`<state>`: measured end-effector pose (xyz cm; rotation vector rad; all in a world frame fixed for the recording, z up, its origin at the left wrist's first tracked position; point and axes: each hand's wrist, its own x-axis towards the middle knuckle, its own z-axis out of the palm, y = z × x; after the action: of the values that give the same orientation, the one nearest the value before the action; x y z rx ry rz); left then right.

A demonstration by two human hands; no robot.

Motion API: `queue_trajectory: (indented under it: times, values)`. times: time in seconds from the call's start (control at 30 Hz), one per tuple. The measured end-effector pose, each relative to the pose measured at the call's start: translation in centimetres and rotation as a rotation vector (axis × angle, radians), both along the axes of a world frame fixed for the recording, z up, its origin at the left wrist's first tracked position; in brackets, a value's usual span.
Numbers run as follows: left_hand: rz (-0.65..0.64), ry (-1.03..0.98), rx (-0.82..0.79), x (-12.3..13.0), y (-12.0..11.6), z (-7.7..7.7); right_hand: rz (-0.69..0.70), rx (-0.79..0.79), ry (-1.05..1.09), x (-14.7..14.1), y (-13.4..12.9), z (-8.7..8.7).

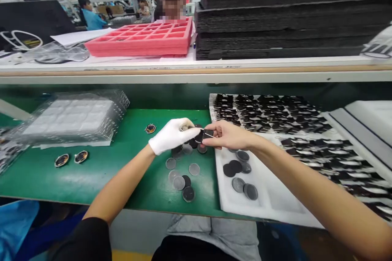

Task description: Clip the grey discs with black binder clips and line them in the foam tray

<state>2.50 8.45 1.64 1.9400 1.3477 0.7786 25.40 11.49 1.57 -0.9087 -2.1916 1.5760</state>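
In a white glove, my left hand [171, 133] is closed, thumb and fingers pinching a dark round piece [199, 136]. My bare right hand [229, 135] grips a small black square piece [208, 133] with a pale strip across it, held against the round one. How the two pieces meet is hidden by the fingers. Below my hands, several clear and black discs [194, 169] lie loose on the green table [147, 179]. To the left of the glove sits a round metal-rimmed part [150, 128] with an orange and black inside.
On the right, a white foam tray [275, 195] bears more discs [251, 191] and rows of black pieces [263, 110]. Stacked clear plastic trays [73, 118] and two rimmed parts [81, 156] are left. A shelf [153, 74] carries pink foam [137, 45] and black sheets [275, 28]. A person faces me.
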Motion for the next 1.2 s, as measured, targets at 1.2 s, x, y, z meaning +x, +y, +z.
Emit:
queue_trajectory:
  times: [1.2]
  values:
    - [-0.622,0.486,0.104,12.8,-4.5,0.8,-0.619,0.418,0.044,13.7,-15.8,-6.5]
